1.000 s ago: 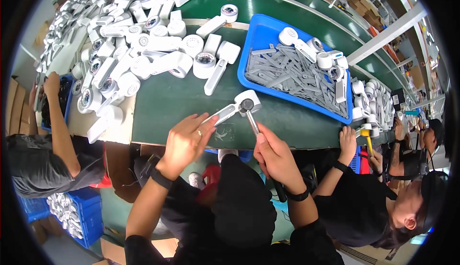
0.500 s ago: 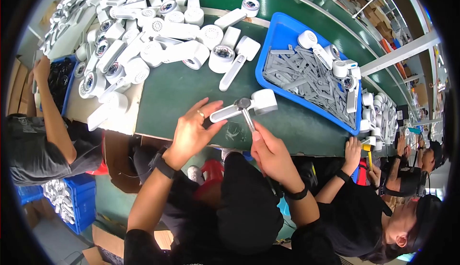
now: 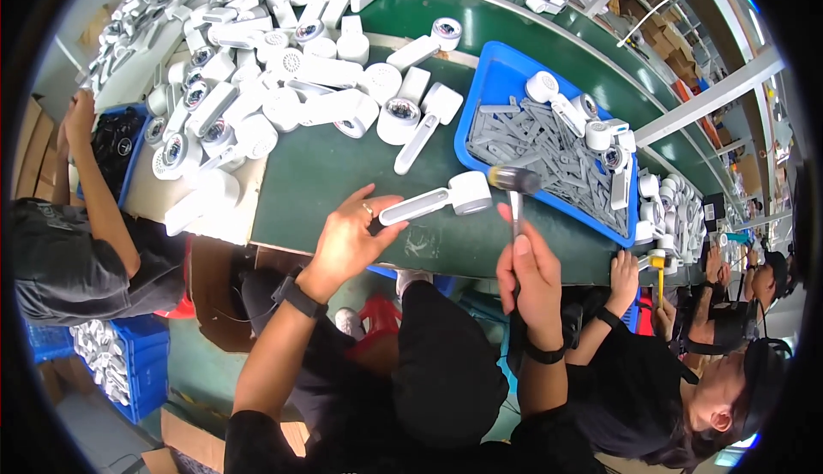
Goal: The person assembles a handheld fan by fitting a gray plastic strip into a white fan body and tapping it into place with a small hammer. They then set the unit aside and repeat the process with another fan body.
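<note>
A white handheld fan [image 3: 468, 193] with a round head lies on the green tabletop, its handle [image 3: 417, 207] pointing left. My left hand [image 3: 345, 238] holds the handle's end between thumb and index finger; the other fingers are spread. To the right of the fan, my right hand [image 3: 533, 279] is wrapped round the shaft of a small mallet [image 3: 514, 180]. The mallet's dark, yellow-ended head is raised beside the fan and slightly blurred. Behind it, a blue tray [image 3: 464, 135] holds grey strips [image 3: 536, 144] and several white fans.
A heap of white fans [image 3: 300, 75] covers the table's far left. More fans [image 3: 673, 208] lie right of the tray. A co-worker's hand [image 3: 624, 281] rests at the right table edge near a yellow hammer [image 3: 659, 270]. Another person's arm [image 3: 103, 200] is at the left.
The mallet has moved right, off the fan's handle to beside its head, carried by my right hand. My left hand stays at the handle's end. The view has shifted slightly.
</note>
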Tool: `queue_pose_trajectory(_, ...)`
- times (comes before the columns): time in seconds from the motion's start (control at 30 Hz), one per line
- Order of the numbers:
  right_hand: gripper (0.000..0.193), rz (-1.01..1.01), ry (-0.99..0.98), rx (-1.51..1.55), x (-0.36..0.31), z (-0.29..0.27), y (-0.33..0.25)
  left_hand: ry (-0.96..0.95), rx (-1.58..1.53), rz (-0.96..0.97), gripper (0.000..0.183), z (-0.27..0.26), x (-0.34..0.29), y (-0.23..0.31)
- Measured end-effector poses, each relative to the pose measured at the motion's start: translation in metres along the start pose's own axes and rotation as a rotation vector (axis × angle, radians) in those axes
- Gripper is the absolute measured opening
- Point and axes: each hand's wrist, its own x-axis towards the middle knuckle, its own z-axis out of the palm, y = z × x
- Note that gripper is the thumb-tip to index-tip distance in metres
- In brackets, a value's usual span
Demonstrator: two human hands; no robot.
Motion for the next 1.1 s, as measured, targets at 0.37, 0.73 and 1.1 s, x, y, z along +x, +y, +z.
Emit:
queue_pose_trajectory(0.37,0.03,0.051,0.065,-0.09,0.03,-0.043,0.069,0.325,0.624,0.324,0.032,-0.109,0.063,0.047)
queue_pose_trajectory(0.73,0.031,-0.015,0.104,-0.2,0.032,-0.049,0.082,0.614,0.065,-0.563,0.037,-0.185,0.274,-0.114)
queue_pose_trajectory(1.1,0.035,-0.015,0.158,-0.216,0.027,-0.051,0.062,0.571,0.14,-0.513,0.028,-0.188,0.36,-0.221)
